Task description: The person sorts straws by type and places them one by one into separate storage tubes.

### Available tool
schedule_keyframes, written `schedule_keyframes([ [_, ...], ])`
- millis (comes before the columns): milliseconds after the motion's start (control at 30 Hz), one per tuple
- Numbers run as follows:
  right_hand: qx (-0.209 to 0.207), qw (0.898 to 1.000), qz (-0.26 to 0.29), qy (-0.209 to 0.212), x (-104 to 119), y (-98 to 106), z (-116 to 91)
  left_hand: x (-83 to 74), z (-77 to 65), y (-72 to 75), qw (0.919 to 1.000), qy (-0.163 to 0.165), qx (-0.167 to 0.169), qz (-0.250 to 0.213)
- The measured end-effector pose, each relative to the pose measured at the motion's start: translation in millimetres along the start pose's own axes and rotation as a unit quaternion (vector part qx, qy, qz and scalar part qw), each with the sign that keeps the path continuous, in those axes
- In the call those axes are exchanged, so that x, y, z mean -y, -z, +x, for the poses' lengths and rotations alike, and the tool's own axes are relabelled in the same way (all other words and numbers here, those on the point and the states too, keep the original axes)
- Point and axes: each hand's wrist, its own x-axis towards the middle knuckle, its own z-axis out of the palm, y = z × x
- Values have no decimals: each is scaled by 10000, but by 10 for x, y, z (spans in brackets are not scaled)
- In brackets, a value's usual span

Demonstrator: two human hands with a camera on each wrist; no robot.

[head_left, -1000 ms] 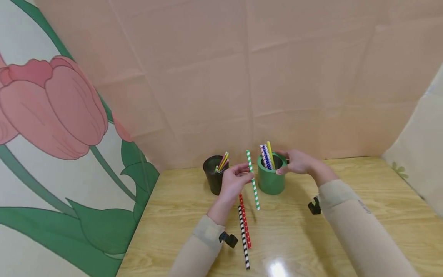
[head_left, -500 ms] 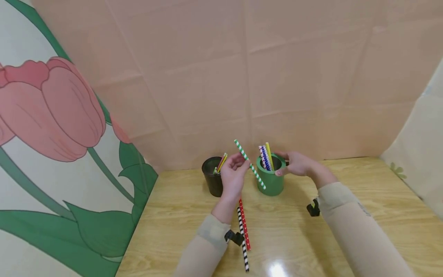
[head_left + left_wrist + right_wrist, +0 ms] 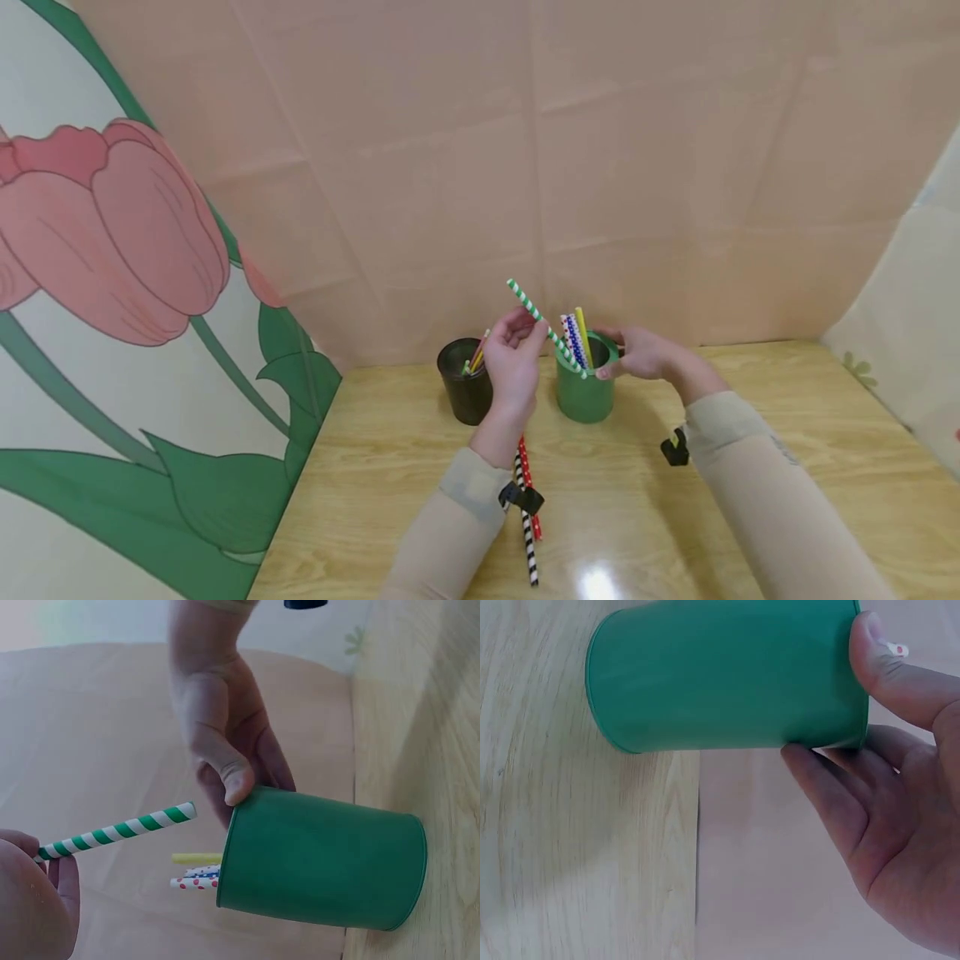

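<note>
My left hand [image 3: 512,367] pinches a green-and-white striped paper straw [image 3: 124,830], tilted with its lower end near the rim of the green cup [image 3: 585,400]. In the left wrist view that end is apart from the cup's mouth. My right hand [image 3: 647,354] grips the green cup by its rim, thumb at the front and fingers behind, as the right wrist view shows. Inside the cup stand a yellow straw [image 3: 581,321], a blue dotted straw [image 3: 575,337] and a white straw with red dots [image 3: 191,883].
A black cup [image 3: 467,400] with several thin sticks [image 3: 478,354] stands left of the green one. On the wooden table [image 3: 630,517] lie a red dotted straw [image 3: 527,467] and a black-and-white striped straw [image 3: 530,554], partly under the left wrist. A pinkish backdrop [image 3: 420,208] rises behind.
My left hand has tilted and raised the green striped straw, bringing its lower end up and right to the green cup's rim. The right hand keeps its grip on the cup.
</note>
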Motion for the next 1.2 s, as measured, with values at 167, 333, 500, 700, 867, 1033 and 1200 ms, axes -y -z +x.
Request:
schedule_keyframes([
  [167, 80, 9999, -25, -113, 53, 1, 16, 53, 45, -40, 10000, -44, -62, 52],
  [333, 122, 9997, -76, -216, 113, 14, 36, 159, 85, -37, 9997, 17, -121, 222],
  [500, 93, 9997, -131, -207, 113, 1, 52, 177, 109, -23, 9996, -46, -238, 136],
  [700, 92, 9997, -120, -194, 120, 7, 38, 190, 139, -41, 9993, -206, -310, -6],
  [867, 89, 9997, -9, -219, 126, 13, 35, 274, 180, -49, 9990, -166, -363, 180],
  [1033, 68, 9996, -87, -270, 136, 3, 30, 400, 188, -37, 9981, -99, -480, 374],
  [1200, 38, 9997, -162, -204, 132, -10, 33, 479, 163, -18, 9969, 4, -454, 635],
])
